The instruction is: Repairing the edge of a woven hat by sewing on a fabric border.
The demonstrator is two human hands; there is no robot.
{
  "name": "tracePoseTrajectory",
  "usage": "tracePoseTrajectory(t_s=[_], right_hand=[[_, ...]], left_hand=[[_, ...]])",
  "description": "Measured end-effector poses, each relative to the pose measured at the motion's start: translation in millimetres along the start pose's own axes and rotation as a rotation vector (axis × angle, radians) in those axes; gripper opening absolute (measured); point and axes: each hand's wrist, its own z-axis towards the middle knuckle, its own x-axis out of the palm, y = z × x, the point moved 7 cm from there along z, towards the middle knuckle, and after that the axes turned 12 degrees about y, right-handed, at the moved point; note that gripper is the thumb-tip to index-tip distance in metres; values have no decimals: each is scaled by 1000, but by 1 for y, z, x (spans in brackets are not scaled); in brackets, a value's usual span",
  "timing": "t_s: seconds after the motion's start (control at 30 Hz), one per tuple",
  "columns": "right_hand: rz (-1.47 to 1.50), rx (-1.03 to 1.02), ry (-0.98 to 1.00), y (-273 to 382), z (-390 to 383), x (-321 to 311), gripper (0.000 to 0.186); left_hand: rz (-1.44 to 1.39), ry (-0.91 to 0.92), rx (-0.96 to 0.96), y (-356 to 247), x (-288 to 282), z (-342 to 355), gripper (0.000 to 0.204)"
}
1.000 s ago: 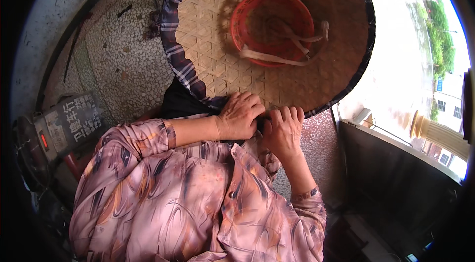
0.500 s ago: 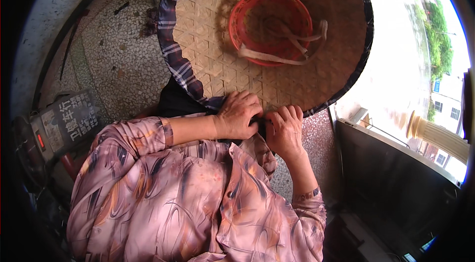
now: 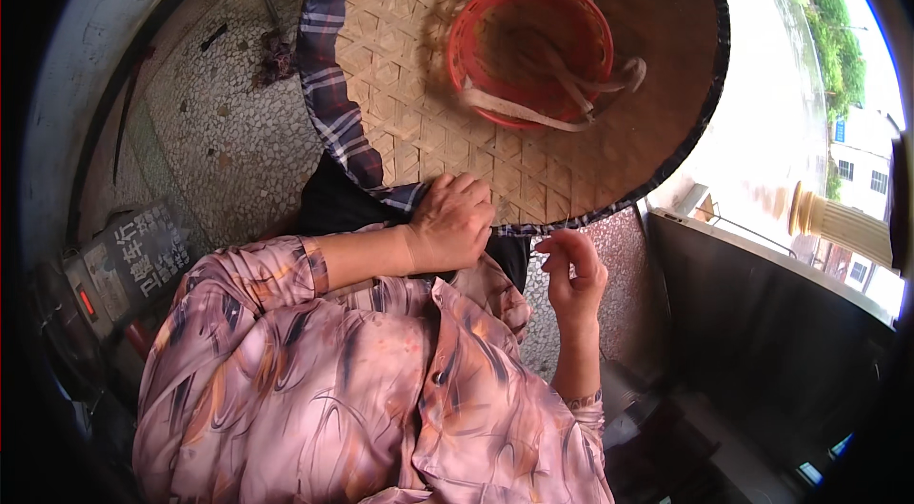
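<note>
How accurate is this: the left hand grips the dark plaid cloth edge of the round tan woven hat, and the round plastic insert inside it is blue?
One slip: the round plastic insert is red, not blue, as the head view shows. The left hand grips the dark plaid cloth edge of the round tan woven hat.

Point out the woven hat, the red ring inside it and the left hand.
Woven hat point(image 3: 514, 171): head view, bare weave.
Red ring point(image 3: 461, 42): head view, left wall.
Left hand point(image 3: 452, 223): head view, back of hand.

Semi-open room or porch, speckled stone floor point(image 3: 224, 128), fluted column point(image 3: 847, 226), trees point(image 3: 840, 52), white building point(image 3: 863, 166) outside
</note>
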Motion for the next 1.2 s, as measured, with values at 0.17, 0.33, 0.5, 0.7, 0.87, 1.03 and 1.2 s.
tracePoseTrajectory(t_s=[0.17, 0.33, 0.5, 0.7, 0.87, 1.03, 1.2], right_hand=[[731, 145, 31, -19, -22, 30, 21], [551, 273, 56, -15, -26, 31, 5], [-29, 179, -2, -4, -16, 31, 9], [-153, 157, -31, -4, -13, 40, 9], [-189, 145, -50, -3, -10, 38, 10], [-219, 135, -62, 0, -9, 41, 10], [-249, 110, -76, 3, -9, 44, 10]], left_hand=[[-26, -25, 28, -3, -4, -1, 10], [-35, -4, 25, -2, -3, -4, 14], [-44, 19, 12, 0, -1, -4, 14], [-74, 21, 16, 2, 3, -5, 13], [-92, 18, 32, 3, 5, -5, 12], [-98, 53, 32, 5, 7, -5, 11], [-102, 56, 54, 5, 9, -5, 10]])
